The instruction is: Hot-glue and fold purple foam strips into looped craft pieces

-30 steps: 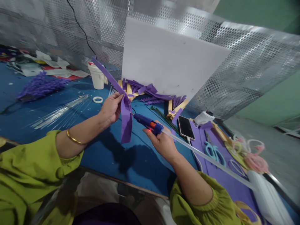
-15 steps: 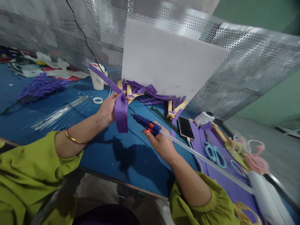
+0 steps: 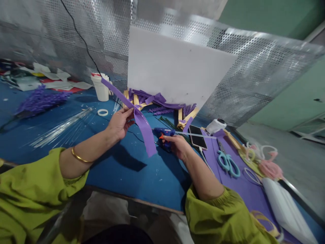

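Observation:
My left hand (image 3: 119,123) pinches a long purple foam strip (image 3: 142,123) near its middle; one end sticks up and back toward a white cup, the other end hangs forward over the blue table (image 3: 132,169). My right hand (image 3: 177,145) grips a blue glue gun (image 3: 164,137) low against the table, just right of the strip's hanging end. A clear glue stick (image 3: 195,135) juts from the gun's rear toward the right.
A white cup (image 3: 100,87) and tape ring (image 3: 102,112) stand behind the left hand. Clear rods (image 3: 61,125) lie left. Purple strips (image 3: 157,100) pile beneath a white board (image 3: 177,67). A phone (image 3: 198,136), teal scissors (image 3: 227,163) and pink bits (image 3: 271,168) lie right.
The right hand has lowered the glue gun onto the table and turned it, its glue stick now pointing right. The strip's lower end has swung out forward.

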Tool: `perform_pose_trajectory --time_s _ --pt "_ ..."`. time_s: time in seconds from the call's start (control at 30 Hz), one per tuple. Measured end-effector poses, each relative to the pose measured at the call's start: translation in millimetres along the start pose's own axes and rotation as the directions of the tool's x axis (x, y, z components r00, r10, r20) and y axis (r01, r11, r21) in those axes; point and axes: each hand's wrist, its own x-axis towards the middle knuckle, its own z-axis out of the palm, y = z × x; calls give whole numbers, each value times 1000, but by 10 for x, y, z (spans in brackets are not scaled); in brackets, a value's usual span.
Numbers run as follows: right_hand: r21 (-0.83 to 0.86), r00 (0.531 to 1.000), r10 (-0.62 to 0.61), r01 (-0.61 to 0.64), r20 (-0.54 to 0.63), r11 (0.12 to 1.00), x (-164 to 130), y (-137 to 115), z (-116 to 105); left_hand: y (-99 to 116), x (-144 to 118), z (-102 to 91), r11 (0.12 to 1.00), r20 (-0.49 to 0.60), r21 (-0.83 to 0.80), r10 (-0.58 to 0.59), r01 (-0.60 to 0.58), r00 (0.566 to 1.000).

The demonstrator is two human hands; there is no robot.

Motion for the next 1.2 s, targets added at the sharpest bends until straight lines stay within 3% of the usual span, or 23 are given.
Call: perform_pose_trajectory --time_s 0.23,0.4,0.47,0.5,0.53,0.6,0.67,0.77,0.97,1.2 --pt "-268 986 40 -83 -162 960 34 -110 -227 -8 -76 57 999 -18 27 -27 28 999" --pt "-509 942 -103 -79 -321 857 -54 -271 -328 -65 -119 66 999 47 44 -10 8 999" --pt "-600 873 -323 44 -366 799 -130 -323 -284 -96 -137 62 998 75 63 1 -6 997" --pt "-660 785 -508 174 -355 730 -171 -338 -244 -113 -146 59 997 89 74 5 -11 996" --pt "-692 691 -658 317 -300 649 -208 -343 -196 -131 -156 57 996 101 84 8 -16 995" --pt "-611 600 -789 578 -130 541 -268 -324 -89 -167 -177 54 995 122 98 9 -21 992" --pt "-473 628 -777 694 31 542 -300 -272 12 -199 -200 53 995 139 99 4 -18 990" --pt "-420 706 -694 677 139 605 -316 -186 121 -232 -238 59 995 164 102 -7 -10 986" --pt "-379 764 -643 609 43 697 -306 -148 176 -258 -285 64 994 184 111 -27 7 982" --pt "-221 819 -569 543 -75 810 -265 -120 188 -269 -291 47 992 226 127 -57 28 972"
